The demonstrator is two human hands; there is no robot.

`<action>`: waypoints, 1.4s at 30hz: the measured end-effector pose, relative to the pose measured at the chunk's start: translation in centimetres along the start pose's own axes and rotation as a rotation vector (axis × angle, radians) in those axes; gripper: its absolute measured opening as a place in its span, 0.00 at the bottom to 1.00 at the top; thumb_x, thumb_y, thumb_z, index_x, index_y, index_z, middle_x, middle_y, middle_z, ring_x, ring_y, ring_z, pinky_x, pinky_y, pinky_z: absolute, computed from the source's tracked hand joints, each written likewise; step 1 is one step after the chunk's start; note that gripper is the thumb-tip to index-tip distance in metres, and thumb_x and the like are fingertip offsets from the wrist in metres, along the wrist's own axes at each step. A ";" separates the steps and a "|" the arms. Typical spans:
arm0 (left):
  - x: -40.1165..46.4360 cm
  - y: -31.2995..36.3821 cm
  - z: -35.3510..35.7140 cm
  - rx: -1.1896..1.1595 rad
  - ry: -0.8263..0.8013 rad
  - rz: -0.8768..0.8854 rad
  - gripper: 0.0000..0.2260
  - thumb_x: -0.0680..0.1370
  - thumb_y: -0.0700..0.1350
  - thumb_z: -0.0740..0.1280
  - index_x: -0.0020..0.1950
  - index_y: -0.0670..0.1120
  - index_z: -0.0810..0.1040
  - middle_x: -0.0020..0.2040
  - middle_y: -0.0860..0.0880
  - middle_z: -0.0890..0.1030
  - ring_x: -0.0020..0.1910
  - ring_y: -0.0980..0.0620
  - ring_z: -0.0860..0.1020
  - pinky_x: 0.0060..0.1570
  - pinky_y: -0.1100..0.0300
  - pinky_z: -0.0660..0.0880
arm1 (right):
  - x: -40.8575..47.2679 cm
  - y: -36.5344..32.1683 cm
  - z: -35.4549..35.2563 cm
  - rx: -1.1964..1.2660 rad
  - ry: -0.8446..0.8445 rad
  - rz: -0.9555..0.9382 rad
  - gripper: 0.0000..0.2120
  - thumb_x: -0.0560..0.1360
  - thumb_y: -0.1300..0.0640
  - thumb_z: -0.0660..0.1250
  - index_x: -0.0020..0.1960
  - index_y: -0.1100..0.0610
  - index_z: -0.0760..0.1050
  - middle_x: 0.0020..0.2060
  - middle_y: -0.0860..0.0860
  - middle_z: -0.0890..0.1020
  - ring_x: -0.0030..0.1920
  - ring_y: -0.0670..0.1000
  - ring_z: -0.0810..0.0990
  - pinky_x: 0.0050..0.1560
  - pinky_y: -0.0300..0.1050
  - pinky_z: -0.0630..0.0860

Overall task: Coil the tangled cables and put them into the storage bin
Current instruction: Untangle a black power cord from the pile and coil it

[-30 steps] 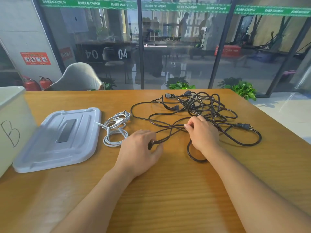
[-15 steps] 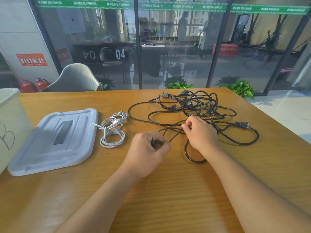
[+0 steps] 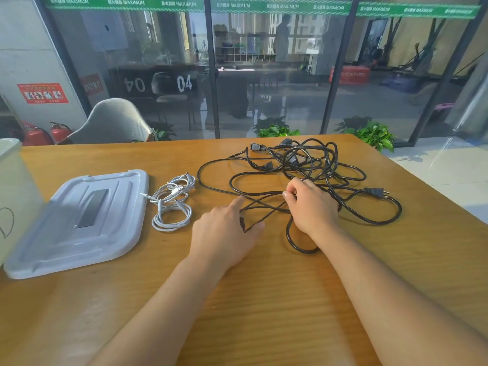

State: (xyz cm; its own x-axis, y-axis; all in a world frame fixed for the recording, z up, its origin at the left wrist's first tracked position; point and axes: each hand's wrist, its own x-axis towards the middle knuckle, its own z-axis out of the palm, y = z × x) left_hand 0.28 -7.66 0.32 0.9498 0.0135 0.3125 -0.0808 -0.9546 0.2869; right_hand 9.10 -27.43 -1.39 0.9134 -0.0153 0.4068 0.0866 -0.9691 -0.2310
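**Left hand opening over the black cord**

Head view: since half a second ago the left hand (image 3: 224,228) is uncurling from the fist it had closed on the cord; its fingers are now lying straighter, index reaching forward over the strands crossing beneath it. The right hand (image 3: 310,204) is pinching a black strand between thumb and fingertips at the near edge of the tangled black power cables (image 3: 303,165), which are sprawling over the wooden table (image 3: 264,299). The white USB cables (image 3: 173,199) are lying loosely bundled beside the grey bin lid (image 3: 79,220); the storage bin (image 3: 13,186) is standing at the far left edge. Working well here probably means finding the two-prong plug (image 3: 375,192) end first, then drawing one cord free gently rather than tightening the knots.
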 end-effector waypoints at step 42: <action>-0.3 -5.3 -3.6 -0.333 0.304 -0.008 0.03 0.77 0.50 0.72 0.48 0.59 0.80 0.42 0.63 0.82 0.39 0.61 0.78 0.38 0.58 0.74 | -2.4 -1.5 -2.7 0.383 -0.390 -0.443 0.14 0.79 0.35 0.64 0.57 0.39 0.84 0.45 0.36 0.84 0.42 0.37 0.78 0.45 0.40 0.74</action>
State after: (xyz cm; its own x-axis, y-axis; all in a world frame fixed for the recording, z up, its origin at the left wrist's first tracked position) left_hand -0.61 -1.51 1.93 0.8228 0.1551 0.5468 -0.2137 -0.8070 0.5505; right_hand 5.67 -26.65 0.35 0.8297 0.5194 0.2046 0.5519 -0.7081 -0.4405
